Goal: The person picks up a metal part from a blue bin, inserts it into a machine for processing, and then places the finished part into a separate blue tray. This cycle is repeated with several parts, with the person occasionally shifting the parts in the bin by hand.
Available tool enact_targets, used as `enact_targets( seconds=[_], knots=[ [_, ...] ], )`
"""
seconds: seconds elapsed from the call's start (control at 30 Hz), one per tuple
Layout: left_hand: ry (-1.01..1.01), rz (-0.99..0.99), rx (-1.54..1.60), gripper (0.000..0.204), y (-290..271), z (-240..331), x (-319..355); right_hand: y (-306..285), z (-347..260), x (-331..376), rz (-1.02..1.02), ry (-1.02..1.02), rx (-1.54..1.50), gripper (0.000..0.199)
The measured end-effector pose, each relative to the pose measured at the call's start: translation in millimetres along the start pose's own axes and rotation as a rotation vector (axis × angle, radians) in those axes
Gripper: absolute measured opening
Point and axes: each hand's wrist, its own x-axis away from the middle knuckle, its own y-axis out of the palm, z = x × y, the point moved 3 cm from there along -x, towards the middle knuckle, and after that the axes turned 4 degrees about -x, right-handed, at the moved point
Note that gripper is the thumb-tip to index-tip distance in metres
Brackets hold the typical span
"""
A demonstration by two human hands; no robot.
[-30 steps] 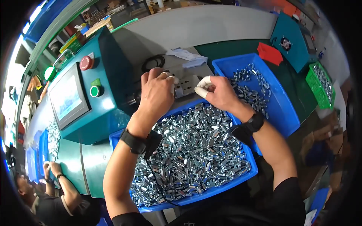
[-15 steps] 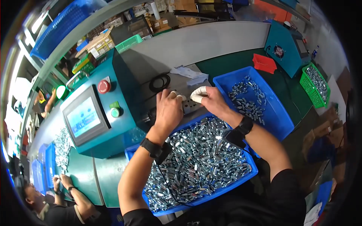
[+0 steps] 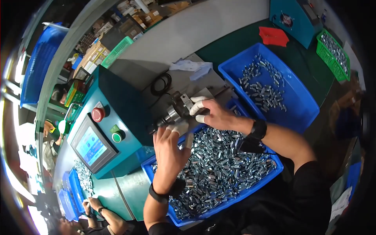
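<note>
My left hand (image 3: pixel 170 150) is above the near bin's left part, palm down, its fingers stretched and slightly blurred; nothing shows in it. White covers are on some of its fingers. My right hand (image 3: pixel 219 115) is beside a metal fixture (image 3: pixel 176 111) with a round shaft and a small block. Its white-covered fingertips are at the block, and a gap shows between thumb and fingers. Below both hands, a blue bin (image 3: pixel 279 166) is heaped with small shiny metal parts (image 3: pixel 219 172). Whether my right fingertips touch a part is too small to tell.
A teal machine (image 3: pixel 133 102) with a screen (image 3: pixel 92 143) and red button (image 3: pixel 98 114) stands left. A second blue bin (image 3: pixel 297 98) holds scattered metal parts. Beyond are a red tray (image 3: pixel 273 36) and a green basket (image 3: pixel 333 55). Another person's hands (image 3: pixel 92 204) work at lower left.
My hands have parted: the left came back and down toward the near bin, the right stays near the fixture, which now shows more. The whole view has tilted.
</note>
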Motion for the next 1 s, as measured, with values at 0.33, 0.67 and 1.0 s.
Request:
enact_targets(
  seconds=[0.33,0.67,1.0],
  knots=[
    [-0.220,-0.529,-0.049,0.026,16,11,62,26,-16,13,-0.105,-0.319,0.511,0.024],
    [-0.292,-0.639,-0.035,0.022,20,7,69,15,-13,10,-0.255,-0.159,0.312,0.021],
    [-0.176,-0.551,-0.033,0.020,15,6,70,12,-12,0,-0.034,-0.192,0.199,0.019]
  ],
)
